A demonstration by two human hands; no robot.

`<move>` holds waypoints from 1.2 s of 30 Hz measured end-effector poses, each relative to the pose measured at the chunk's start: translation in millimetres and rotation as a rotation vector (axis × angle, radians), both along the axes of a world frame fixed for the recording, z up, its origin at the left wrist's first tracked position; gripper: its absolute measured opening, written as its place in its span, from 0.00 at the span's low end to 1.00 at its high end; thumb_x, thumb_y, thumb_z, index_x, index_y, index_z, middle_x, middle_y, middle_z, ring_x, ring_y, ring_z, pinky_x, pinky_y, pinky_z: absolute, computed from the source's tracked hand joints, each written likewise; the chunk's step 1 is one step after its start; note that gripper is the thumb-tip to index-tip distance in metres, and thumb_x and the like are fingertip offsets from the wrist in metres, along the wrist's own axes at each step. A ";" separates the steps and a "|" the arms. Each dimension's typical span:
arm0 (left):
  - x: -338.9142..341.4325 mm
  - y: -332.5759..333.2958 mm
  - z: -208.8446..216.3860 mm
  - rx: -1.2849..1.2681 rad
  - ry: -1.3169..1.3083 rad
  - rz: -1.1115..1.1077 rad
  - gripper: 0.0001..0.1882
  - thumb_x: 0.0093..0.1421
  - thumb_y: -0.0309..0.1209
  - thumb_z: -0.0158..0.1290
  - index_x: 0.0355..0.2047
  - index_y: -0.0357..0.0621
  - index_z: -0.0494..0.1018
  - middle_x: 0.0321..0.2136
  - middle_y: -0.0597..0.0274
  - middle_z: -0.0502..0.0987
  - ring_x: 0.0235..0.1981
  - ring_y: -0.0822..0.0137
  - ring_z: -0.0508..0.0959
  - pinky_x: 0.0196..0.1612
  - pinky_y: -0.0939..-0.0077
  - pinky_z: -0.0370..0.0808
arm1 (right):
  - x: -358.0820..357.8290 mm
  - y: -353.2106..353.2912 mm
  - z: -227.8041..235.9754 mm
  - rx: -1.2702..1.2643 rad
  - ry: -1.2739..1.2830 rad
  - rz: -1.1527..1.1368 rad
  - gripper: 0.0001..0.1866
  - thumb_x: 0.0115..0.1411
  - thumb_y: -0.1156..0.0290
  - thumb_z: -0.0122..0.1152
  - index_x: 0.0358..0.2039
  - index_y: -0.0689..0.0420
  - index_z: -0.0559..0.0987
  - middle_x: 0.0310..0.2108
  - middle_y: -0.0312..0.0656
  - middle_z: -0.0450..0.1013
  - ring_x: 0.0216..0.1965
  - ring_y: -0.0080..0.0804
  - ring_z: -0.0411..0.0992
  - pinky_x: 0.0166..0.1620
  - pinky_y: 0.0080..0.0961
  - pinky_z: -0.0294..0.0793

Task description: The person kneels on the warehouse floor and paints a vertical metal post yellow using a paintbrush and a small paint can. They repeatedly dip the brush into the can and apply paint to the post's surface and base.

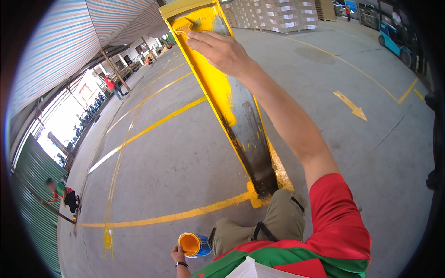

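A steel column (245, 109) with raised edges stands in front of me. Wet yellow paint covers much of its upper face, while the lower face is bare grey with dark stains. High on it, my right hand (220, 50) grips a yellow-coated paintbrush (182, 25), its head against the painted surface. Low at my left side, my left hand (178, 254) holds a blue paint bucket (202, 245) by its rim. Orange-yellow paint shows inside the bucket, which is tilted slightly. Part of the left hand's grip is hidden.
Yellow lines (162, 217) and an arrow (351, 105) mark the concrete floor. A person (65, 194) crouches by green corrugated sheeting (32, 204) at left; another person (114, 87) stands farther off. Stacked cartons (278, 16) stand at the back, a blue forklift (396, 39) at far right.
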State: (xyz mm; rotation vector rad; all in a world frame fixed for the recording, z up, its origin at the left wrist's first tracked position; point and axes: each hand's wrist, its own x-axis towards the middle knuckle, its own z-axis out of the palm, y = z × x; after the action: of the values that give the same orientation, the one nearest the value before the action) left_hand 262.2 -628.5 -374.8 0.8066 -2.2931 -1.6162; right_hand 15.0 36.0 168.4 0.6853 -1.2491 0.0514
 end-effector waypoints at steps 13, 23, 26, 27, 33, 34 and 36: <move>0.0 -1.6 -1.3 -0.034 0.008 -0.023 0.13 0.64 0.28 0.59 0.41 0.26 0.80 0.23 0.61 0.79 0.21 0.72 0.76 0.25 0.77 0.76 | -2.0 8.2 0.3 -0.045 -0.014 -0.057 0.13 0.58 0.79 0.63 0.44 0.58 0.82 0.50 0.43 0.81 0.50 0.38 0.80 0.51 0.29 0.83; -3.3 -0.2 -5.6 -0.018 0.029 0.013 0.14 0.64 0.29 0.59 0.42 0.25 0.80 0.25 0.60 0.80 0.22 0.71 0.77 0.26 0.76 0.78 | 4.7 21.3 -1.7 -0.048 -0.015 -0.094 0.13 0.58 0.79 0.62 0.44 0.58 0.81 0.50 0.44 0.80 0.50 0.39 0.80 0.50 0.29 0.83; -2.0 -1.2 -3.5 -0.054 0.043 -0.021 0.15 0.64 0.30 0.59 0.42 0.25 0.80 0.25 0.59 0.80 0.22 0.71 0.78 0.26 0.76 0.78 | 6.5 24.5 -2.1 -0.060 -0.029 -0.101 0.13 0.58 0.79 0.62 0.45 0.59 0.81 0.50 0.44 0.80 0.50 0.39 0.80 0.51 0.29 0.83; -1.6 -0.9 -2.6 -0.057 0.035 -0.013 0.15 0.64 0.30 0.59 0.42 0.25 0.80 0.25 0.59 0.80 0.21 0.71 0.78 0.26 0.76 0.77 | 7.3 25.7 -2.2 -0.060 -0.035 -0.100 0.13 0.58 0.79 0.62 0.45 0.59 0.81 0.50 0.44 0.80 0.50 0.39 0.80 0.51 0.29 0.83; 0.3 2.1 3.1 -0.082 0.003 -0.014 0.15 0.65 0.30 0.59 0.42 0.25 0.80 0.24 0.60 0.80 0.20 0.71 0.77 0.25 0.76 0.77 | 8.7 31.3 -1.5 -0.074 -0.016 -0.088 0.13 0.58 0.80 0.62 0.44 0.58 0.81 0.50 0.44 0.81 0.49 0.39 0.80 0.50 0.29 0.83; 0.4 2.4 3.6 -0.086 -0.003 -0.015 0.15 0.65 0.30 0.59 0.42 0.25 0.80 0.24 0.60 0.80 0.20 0.71 0.77 0.25 0.76 0.77 | 8.7 32.1 -1.3 -0.076 -0.009 -0.086 0.13 0.57 0.81 0.63 0.44 0.58 0.81 0.50 0.44 0.81 0.48 0.39 0.81 0.50 0.29 0.83; 0.4 3.3 3.4 -0.086 0.001 0.001 0.15 0.65 0.30 0.59 0.42 0.25 0.80 0.24 0.60 0.80 0.20 0.71 0.77 0.25 0.76 0.77 | 8.8 33.4 -1.1 -0.088 -0.016 -0.087 0.14 0.56 0.82 0.64 0.44 0.58 0.81 0.50 0.44 0.81 0.48 0.39 0.81 0.49 0.29 0.84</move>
State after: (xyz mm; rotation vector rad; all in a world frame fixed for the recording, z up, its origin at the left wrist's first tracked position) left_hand 262.5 -625.2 -371.3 0.7869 -2.3434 -1.5055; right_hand 23.7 69.4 167.3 0.5549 -1.2828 0.0403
